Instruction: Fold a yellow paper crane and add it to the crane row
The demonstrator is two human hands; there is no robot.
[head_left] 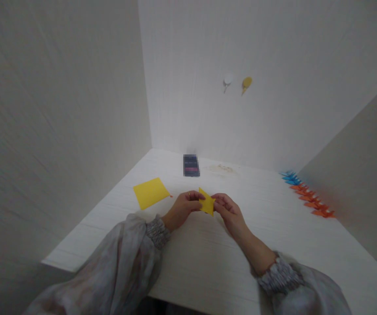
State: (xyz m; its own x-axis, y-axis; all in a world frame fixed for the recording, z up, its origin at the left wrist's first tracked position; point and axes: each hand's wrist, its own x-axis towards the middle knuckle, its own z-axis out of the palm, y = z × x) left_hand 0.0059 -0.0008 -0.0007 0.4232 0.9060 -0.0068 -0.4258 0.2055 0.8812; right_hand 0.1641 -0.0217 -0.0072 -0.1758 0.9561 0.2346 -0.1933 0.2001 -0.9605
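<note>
Both my hands hold a small folded yellow paper [207, 202] just above the white table [208, 262], near its middle. My left hand [185, 206] pinches the paper's left side with its fingers closed; a ring shows on one finger. My right hand [229, 210] pinches the right side, fingers curled onto the paper's edge. The paper has pointed corners and stands tilted between the two hands.
A stack of flat yellow paper squares [151, 192] lies to the left. A dark small box [191, 165] stands at the back. Blue folded figures [290, 178] and orange folded figures [313, 202] line the right edge. Two hooks [237, 84] hang on the wall.
</note>
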